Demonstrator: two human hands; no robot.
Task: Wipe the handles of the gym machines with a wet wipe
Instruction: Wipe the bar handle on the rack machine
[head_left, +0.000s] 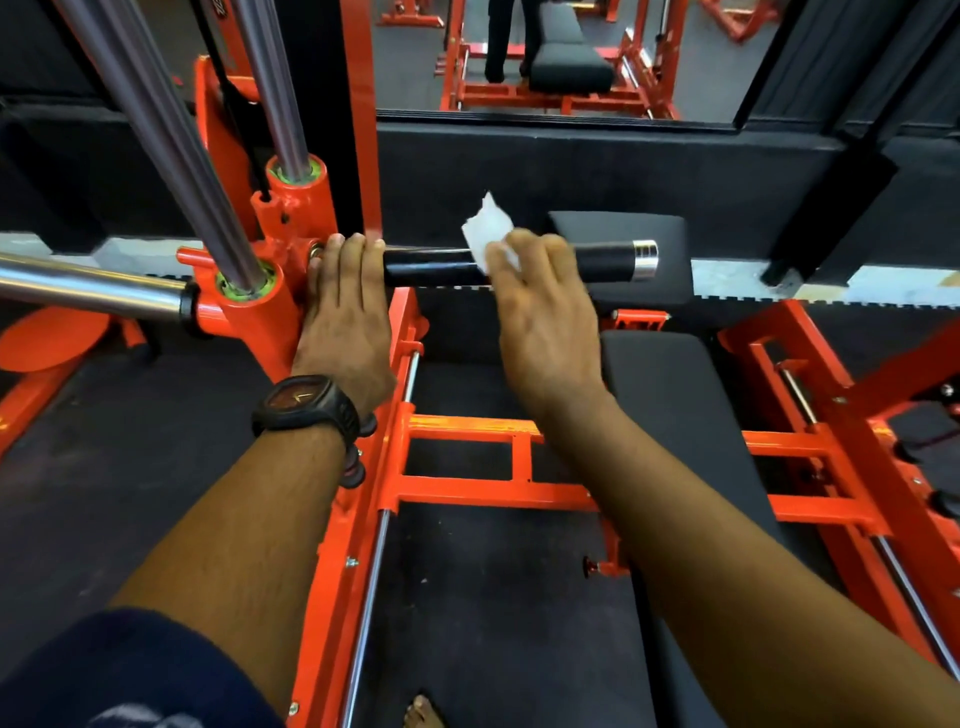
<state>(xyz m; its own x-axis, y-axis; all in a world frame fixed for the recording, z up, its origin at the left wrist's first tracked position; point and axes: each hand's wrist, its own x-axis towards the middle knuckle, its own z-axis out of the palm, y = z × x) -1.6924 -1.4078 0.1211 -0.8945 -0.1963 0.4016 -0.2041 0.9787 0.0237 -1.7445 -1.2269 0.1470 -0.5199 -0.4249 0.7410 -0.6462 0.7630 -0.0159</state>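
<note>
Centre frame, the right hand (545, 306) is curling over the black handle (431, 265), pinning a crumpled wet wipe (485, 228) to it; the left hand (345, 312) is gripping the handle's end toward frame left. The wipe is poking up loose, so it may be slipping free, leaving patches unwiped.

readable text: none | watch (298, 399) dial: marks too small to read | sleeve (130, 675) print: cut off, blurred

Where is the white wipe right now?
In the head view, near the centre, the wet wipe lies on the black handle, under the right hand.
</note>
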